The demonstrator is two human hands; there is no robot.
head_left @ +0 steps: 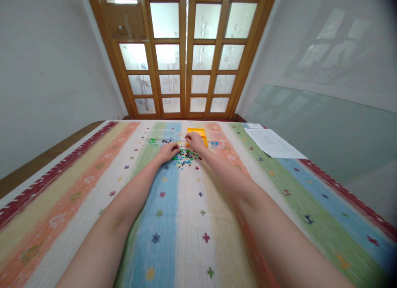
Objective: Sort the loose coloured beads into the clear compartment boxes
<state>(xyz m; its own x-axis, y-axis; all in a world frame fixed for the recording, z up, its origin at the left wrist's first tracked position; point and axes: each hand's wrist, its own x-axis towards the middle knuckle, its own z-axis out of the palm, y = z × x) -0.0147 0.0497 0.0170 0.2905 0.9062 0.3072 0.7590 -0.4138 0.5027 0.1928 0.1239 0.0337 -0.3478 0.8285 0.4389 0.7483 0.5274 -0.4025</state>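
A mixed heap of small coloured pieces (186, 157), green, blue, dark red and pale, is spread on the striped cloth. At its left edge my left hand (168, 152) rests low with the fingers curled together. Just beyond the heap, my right hand (196, 142) hovers with finger and thumb pinched, partly covering a yellow tray (201, 132). Whatever either hand holds is too small to make out. Separate groups lie around: green pieces (151, 142) and dark red pieces (166, 141) to the left, blue pieces (214, 144) to the right.
The table is covered by a striped, patterned tablecloth (189, 222). Printed paper sheets (263, 142) lie at the right side. A pale glass panel (310, 130) leans by the right wall. Wooden doors with glass panes (187, 73) stand beyond the table's far edge.
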